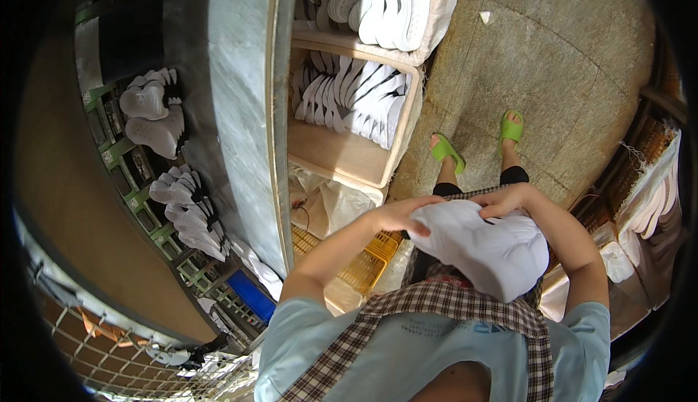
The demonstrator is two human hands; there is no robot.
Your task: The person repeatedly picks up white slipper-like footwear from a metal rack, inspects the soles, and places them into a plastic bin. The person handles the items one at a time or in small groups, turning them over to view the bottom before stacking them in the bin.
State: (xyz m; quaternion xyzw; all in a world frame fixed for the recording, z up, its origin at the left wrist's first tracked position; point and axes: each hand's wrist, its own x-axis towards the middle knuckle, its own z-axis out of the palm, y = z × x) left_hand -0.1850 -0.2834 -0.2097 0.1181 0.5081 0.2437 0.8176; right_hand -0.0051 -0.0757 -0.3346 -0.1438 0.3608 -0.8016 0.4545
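Concrete floor (pixel 552 74), grey-brown and stained, fills the upper right from 12 to 3 o'clock; my 2 feet in green sandals (pixel 511 129) stand on it near centre. Grey stone-look worktop (pixel 243 104) runs as a long band from 12 down to 7 o'clock. Just right of it, at 12 o'clock, sits a wooden crate (pixel 342 156) with white shoe soles (pixel 356 96) standing on edge in a row; a 2nd batch of soles in a white bin (pixel 436 16) lies above it. Left of the worktop, at 9 o'clock, more white soles (pixel 154 114) rest on a dark belt with green fittings. Yellow plastic basket (pixel 367 264) sits below the crate, near my left forearm.

Hard to make out: right edge at 3 o'clock shows stacked pale items behind netting, blurred. The basket is half covered by my arm. The view's rim is black and bends all straight edges.

Hands: my left hand (pixel 398 215) and right hand (pixel 505 200) both curl over the top edge of a white moulded piece (pixel 487 245), fingers bent and closed on it, thumbs out of sight. The piece is held against my checked apron (pixel 436 304), just below centre at 5 o'clock, off any surface. I cannot tell what exactly the piece is.
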